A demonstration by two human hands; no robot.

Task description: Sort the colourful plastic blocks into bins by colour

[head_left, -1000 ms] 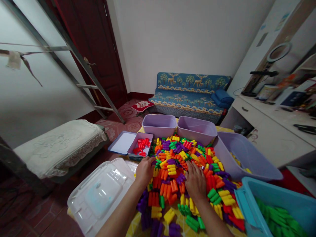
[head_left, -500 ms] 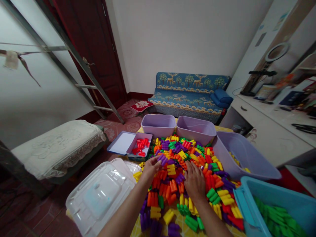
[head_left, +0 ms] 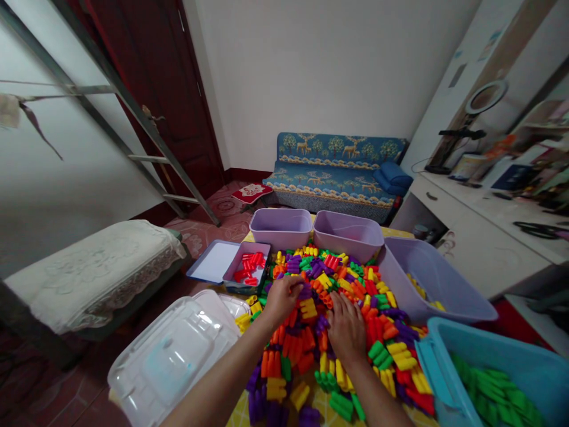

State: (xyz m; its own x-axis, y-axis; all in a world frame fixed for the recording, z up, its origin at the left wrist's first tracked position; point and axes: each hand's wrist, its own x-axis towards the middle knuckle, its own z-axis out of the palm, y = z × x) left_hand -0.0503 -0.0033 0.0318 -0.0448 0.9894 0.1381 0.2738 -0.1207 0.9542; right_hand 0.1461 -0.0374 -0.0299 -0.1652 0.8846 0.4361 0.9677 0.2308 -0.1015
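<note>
A heap of plastic building blocks [head_left: 331, 281], shaped like joined tubes in red, orange, yellow, green and purple, covers much of the table. My left hand [head_left: 281, 301] is over the heap's left part, fingers curled and pinched at a purple block [head_left: 306, 290], partly hidden by them. To its right, my right hand [head_left: 347, 329] lies palm down on the heap. Its fingers stretch forward, beside some orange blocks [head_left: 326, 299]. Nothing shows in its grasp, though the palm side is hidden.
Two lilac bins [head_left: 281, 237] [head_left: 349, 240] line the far edge. A larger lilac bin [head_left: 400, 290] at right holds yellow blocks; a teal bin [head_left: 444, 356] holds green ones. Red blocks lie in an open box [head_left: 265, 267]. Clear plastic lids [head_left: 173, 362] are at left.
My left hand has moved right and turned, so the purple block in its fingers shows less. My right hand stays at nearly the same spot on the heap. The view has shifted slightly.
</note>
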